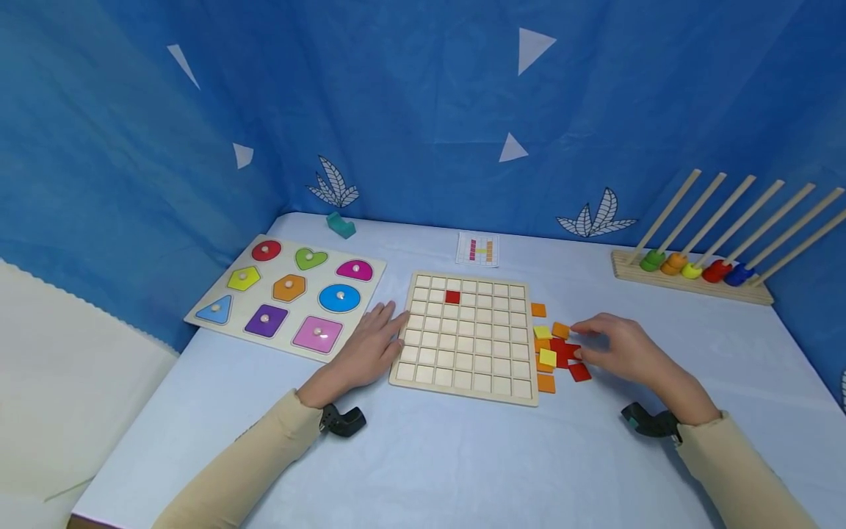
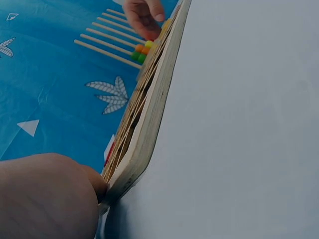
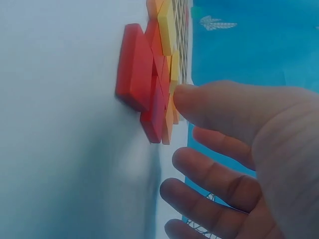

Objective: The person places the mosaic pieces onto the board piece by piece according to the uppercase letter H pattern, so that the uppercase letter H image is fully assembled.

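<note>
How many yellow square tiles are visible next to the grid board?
2: the farther yellow tile and the nearer yellow tile, both just right of the grid board. Others may be hidden in the pile of loose tiles.

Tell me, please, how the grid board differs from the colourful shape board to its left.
The grid board is divided into small square cells, while the shape board carries varied coloured shapes with knobs. The grid board holds one red tile, its other visible cells bare; the shape board shows nine shapes in place. Both are pale and lie flat on the table.
</note>
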Action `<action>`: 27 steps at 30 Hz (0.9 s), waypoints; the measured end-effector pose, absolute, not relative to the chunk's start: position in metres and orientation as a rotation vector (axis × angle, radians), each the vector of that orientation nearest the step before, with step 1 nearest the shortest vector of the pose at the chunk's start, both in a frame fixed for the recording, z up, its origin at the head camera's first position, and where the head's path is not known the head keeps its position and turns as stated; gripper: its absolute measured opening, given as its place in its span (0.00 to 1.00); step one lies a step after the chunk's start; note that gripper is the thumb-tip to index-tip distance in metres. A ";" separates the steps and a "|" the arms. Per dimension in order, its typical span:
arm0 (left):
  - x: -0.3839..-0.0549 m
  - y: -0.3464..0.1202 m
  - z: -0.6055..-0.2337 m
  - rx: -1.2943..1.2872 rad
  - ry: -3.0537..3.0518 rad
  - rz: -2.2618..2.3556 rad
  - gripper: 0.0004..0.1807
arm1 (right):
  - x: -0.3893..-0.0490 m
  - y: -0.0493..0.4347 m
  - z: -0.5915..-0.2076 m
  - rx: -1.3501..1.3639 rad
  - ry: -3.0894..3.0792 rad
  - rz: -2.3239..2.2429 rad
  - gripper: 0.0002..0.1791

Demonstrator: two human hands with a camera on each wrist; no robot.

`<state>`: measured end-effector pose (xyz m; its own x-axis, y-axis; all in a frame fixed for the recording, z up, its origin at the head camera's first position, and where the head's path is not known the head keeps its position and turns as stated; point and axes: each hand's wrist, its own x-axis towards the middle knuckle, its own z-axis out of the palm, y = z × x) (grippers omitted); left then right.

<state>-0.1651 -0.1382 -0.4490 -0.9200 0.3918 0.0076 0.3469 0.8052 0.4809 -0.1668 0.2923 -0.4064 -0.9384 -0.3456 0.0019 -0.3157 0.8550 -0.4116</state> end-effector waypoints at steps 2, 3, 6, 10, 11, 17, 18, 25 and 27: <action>-0.166 -0.138 -0.449 0.599 2.893 0.748 0.30 | -0.166 0.293 -0.408 -0.522 2.959 -0.637 0.25; -0.166 -0.138 -0.449 0.599 2.892 0.749 0.30 | -0.166 0.294 -0.408 -0.522 2.961 -0.638 0.25; -0.166 -0.137 -0.449 0.604 2.893 0.751 0.30 | -0.166 0.294 -0.409 -0.528 2.966 -0.639 0.25; -0.165 -0.138 -0.449 0.597 2.899 0.738 0.30 | -0.167 0.294 -0.409 -0.534 2.962 -0.641 0.25; -0.165 -0.138 -0.448 0.595 2.900 0.738 0.30 | -0.167 0.293 -0.409 -0.530 2.961 -0.641 0.25; -0.164 -0.138 -0.447 0.582 2.906 0.744 0.30 | -0.168 0.291 -0.410 -0.522 2.959 -0.646 0.25; -0.164 -0.138 -0.447 0.582 2.905 0.742 0.30 | -0.168 0.291 -0.410 -0.524 2.959 -0.645 0.25; -0.165 -0.138 -0.449 0.581 2.896 0.737 0.30 | -0.166 0.291 -0.414 -0.564 2.970 -0.631 0.24; -0.165 -0.138 -0.449 0.581 2.895 0.739 0.30 | -0.166 0.291 -0.415 -0.573 2.973 -0.622 0.24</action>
